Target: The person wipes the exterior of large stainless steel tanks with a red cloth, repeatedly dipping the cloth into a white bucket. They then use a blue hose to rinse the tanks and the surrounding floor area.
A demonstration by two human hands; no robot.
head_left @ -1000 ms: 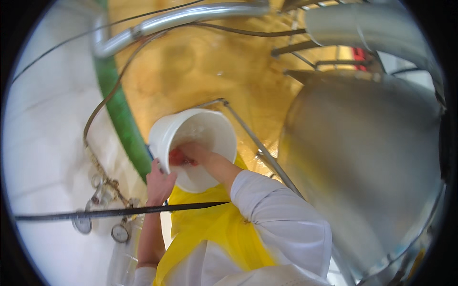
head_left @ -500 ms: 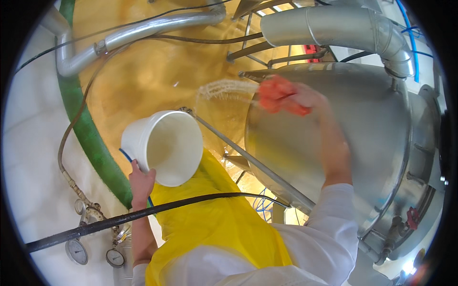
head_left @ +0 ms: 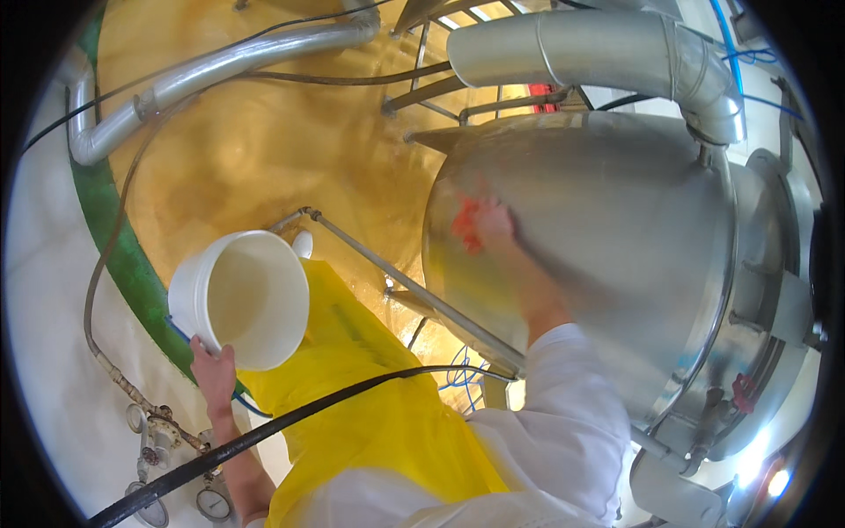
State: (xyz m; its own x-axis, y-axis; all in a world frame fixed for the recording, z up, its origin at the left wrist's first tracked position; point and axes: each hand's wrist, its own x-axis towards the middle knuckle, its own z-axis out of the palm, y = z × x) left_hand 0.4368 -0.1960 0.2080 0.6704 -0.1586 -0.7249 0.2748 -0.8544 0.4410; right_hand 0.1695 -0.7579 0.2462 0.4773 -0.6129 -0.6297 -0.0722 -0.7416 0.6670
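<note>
A white plastic bucket (head_left: 258,299) is tipped in front of the yellow apron, its mouth facing right. My left hand (head_left: 214,365) grips the bucket low on its near side, beside a blue handle. My right hand (head_left: 495,224) is blurred but closed around a red cloth (head_left: 466,223). Cloth and hand lie over the left part of a large, rounded steel tank (head_left: 607,229); the cloth appears to touch its surface. Whatever is deep inside the bucket cannot be made out.
A black hose (head_left: 290,421) crosses before my body. A thin metal pipe (head_left: 414,286) runs slantwise between bucket and tank. Pressure gauges (head_left: 213,503) sit at lower left. A wide metal duct (head_left: 581,51) passes above the tank, and a red valve handle (head_left: 745,392) is on the right.
My right hand has brought the red cloth down and left onto the tank; the spray of water beside it is gone. The bucket sits lower and further left in view.
</note>
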